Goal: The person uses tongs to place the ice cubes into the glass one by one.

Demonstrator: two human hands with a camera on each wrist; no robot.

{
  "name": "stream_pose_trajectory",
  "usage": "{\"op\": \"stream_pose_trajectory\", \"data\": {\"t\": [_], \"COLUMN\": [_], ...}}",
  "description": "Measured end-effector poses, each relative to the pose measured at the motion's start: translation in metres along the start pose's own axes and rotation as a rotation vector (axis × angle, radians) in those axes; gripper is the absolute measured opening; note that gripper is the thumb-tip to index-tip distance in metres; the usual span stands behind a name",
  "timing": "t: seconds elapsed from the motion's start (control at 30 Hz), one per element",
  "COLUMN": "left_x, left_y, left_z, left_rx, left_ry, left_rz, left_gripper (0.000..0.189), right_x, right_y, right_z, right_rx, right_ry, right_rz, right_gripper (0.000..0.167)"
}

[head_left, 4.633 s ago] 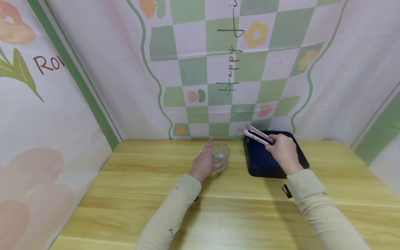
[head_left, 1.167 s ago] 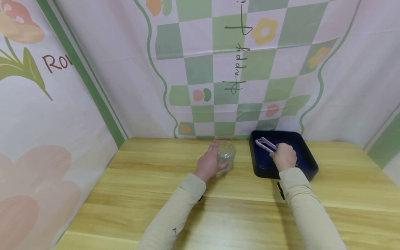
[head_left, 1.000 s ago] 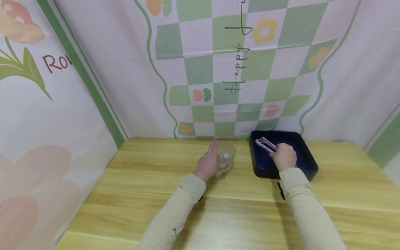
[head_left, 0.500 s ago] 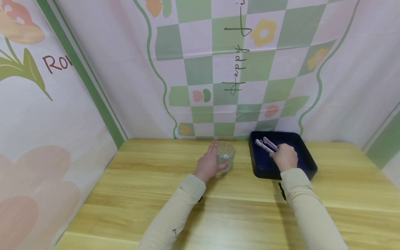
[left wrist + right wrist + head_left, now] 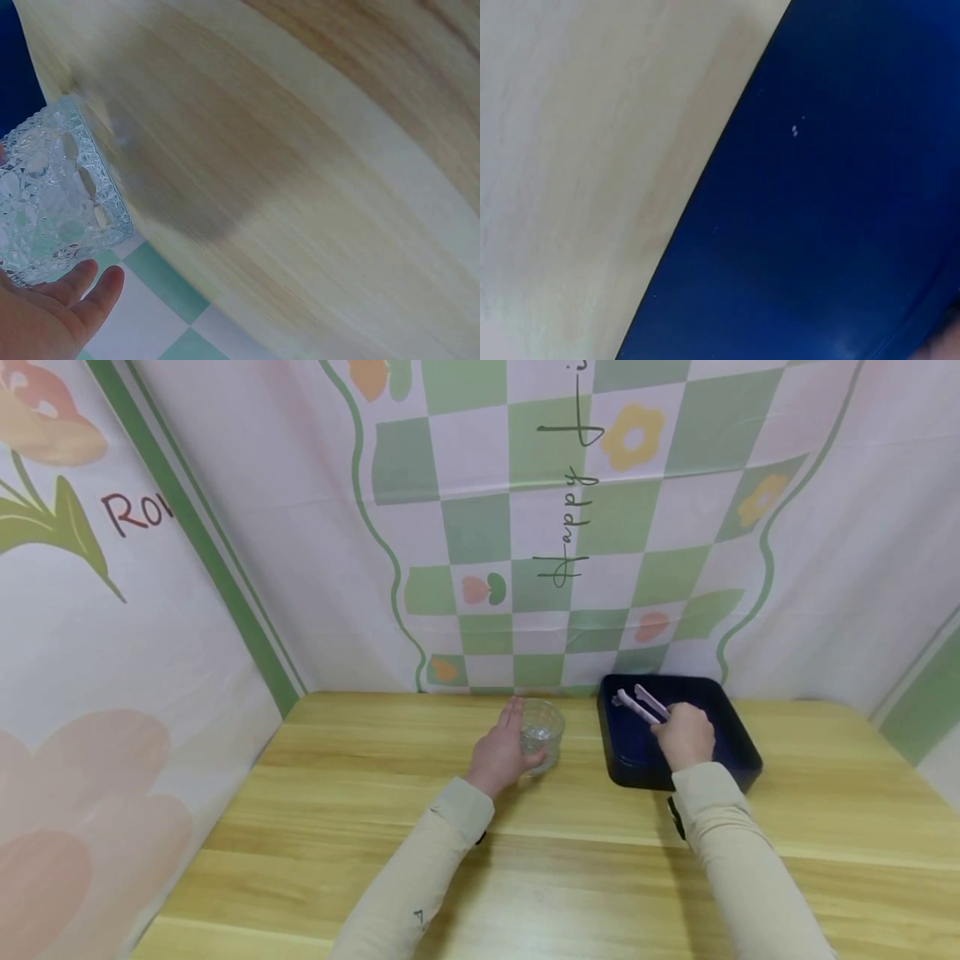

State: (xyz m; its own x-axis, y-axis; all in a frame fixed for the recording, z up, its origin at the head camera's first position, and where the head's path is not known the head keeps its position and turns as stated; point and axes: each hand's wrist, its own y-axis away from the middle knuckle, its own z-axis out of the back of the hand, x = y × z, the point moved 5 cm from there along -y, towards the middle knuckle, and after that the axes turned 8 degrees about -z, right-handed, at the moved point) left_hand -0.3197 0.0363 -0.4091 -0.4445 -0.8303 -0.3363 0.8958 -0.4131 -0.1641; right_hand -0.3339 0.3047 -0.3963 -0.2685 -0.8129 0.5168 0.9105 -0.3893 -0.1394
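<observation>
My left hand [image 5: 500,753] holds a clear, patterned glass bowl [image 5: 546,732] on the wooden table, fingers along its far left side and thumb across its near side. In the left wrist view the bowl [image 5: 56,191] shows a faceted pattern, with fingertips [image 5: 105,294] close beside it. My right hand [image 5: 686,737] grips pink tongs [image 5: 640,708] over the dark blue tray [image 5: 618,768]. The tongs' two arms stand apart, their tips inside the tray's far left corner; whether they touch anything is too small to tell. Mostly the tray's outer wall [image 5: 802,195] fills the right wrist view.
The wooden table [image 5: 420,868] runs in front of both forearms. A printed checkered cloth [image 5: 532,527] hangs right behind the bowl and tray. Another printed cloth [image 5: 112,693] closes off the left side.
From above the tray's back left rim, the tongs have come down inside the tray. Their arms, closer together about a second ago, are spread wider now. The left hand stays on the bowl.
</observation>
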Motion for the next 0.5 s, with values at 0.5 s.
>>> {"op": "stream_pose_trajectory", "data": {"t": [0.5], "left_x": [0.0002], "left_y": [0.0015], "left_z": [0.0008], "left_rx": [0.000], "left_ry": [0.026], "left_rz": [0.011], "left_gripper": [0.095], "right_x": [0.0018], "right_y": [-0.0018], "right_z": [-0.0018], "right_rx": [0.014], "right_ry": [0.026], "right_rz": [-0.022], "right_gripper": [0.023]}}
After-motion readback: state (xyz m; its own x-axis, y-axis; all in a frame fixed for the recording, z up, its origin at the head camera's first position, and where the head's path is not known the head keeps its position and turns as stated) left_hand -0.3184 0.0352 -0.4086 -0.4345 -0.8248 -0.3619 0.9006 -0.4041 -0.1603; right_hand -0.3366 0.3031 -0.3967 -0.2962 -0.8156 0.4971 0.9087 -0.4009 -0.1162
